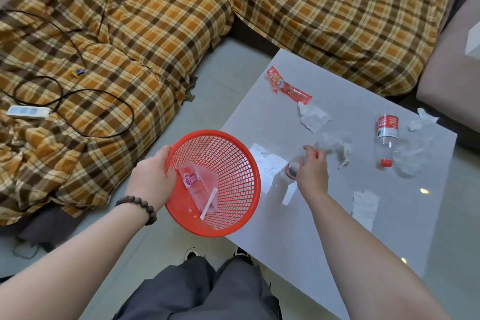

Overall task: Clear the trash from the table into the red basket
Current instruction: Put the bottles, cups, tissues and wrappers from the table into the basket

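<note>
I've got the left hand clamped on the rim of the red basket, tipping its mouth toward the table edge so trash can drop straight in. A pink wrapper and a white strip already lie inside. My right hand is closing over a clear bottle lying at frame centre, just right of the basket; fingers curl round its neck end, though I can't tell if the grip is firm yet. I'd say that bottle goes in next, being the nearest piece. Plenty left: a red snack wrapper toward the top of the table, a tissue touching it, crumpled plastic just beyond my fingers, a second bottle at right with its red cap, more tissues at the far right edge, and paper lower right.
</note>
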A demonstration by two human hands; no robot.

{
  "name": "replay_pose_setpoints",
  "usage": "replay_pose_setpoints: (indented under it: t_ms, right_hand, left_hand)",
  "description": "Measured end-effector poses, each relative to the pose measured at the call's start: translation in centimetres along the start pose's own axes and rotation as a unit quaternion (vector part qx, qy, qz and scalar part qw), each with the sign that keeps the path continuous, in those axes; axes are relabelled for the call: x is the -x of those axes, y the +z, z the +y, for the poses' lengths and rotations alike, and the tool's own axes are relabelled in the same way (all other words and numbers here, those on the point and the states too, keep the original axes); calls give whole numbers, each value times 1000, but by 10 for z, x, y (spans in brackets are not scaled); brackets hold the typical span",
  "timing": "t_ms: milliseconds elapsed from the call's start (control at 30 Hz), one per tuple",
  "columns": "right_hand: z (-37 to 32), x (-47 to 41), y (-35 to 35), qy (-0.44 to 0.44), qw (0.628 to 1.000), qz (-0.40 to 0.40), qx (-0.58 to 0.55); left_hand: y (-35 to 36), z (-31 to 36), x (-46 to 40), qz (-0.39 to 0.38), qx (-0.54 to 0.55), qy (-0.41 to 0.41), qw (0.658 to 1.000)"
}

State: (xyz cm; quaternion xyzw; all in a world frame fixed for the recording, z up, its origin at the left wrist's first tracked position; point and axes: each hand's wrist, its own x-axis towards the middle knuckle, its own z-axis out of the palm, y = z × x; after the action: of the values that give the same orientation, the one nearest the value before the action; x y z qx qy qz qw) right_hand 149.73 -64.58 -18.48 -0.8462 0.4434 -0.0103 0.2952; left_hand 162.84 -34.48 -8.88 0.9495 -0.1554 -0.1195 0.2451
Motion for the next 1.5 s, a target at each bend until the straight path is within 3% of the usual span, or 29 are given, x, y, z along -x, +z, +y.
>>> replay_pose_setpoints:
  t_ms: [100,200,333,433,533,700,900,1200,1500]
  right_hand:
    - [-5,2,-5,17,999,19,-26]
    - [-21,12,-22,7,993,99,-65]
    - [-54,46,-66,-101,955,237,-145]
    - [-79,79,-96,-196,919,292,-180]
    - [-99,107,-101,-254,909,262,-200]
    - [-122,140,-64,-279,925,100,-240]
    - [-133,152,-24,-285,944,-8,-166]
    - [-121,170,-22,-229,970,12,-79]
    - [-27,211,-44,-90,989,100,-62]
  left_hand:
    - [0,0,-2,-1,2,-4,1000]
    - [2,1,-5,-6,-3,-9,1000]
    - [-1,2,-10,1,1,-20,1000]
    - [-5,6,-13,1,26,-26,999]
    - [-9,12,-15,6,36,-15,999]
    - [-15,23,-10,16,87,19,996]
    - [-33,34,-1,39,125,48,990]
    - [-32,31,10,10,143,48,989]
    - [33,44,21,-44,125,55,990]
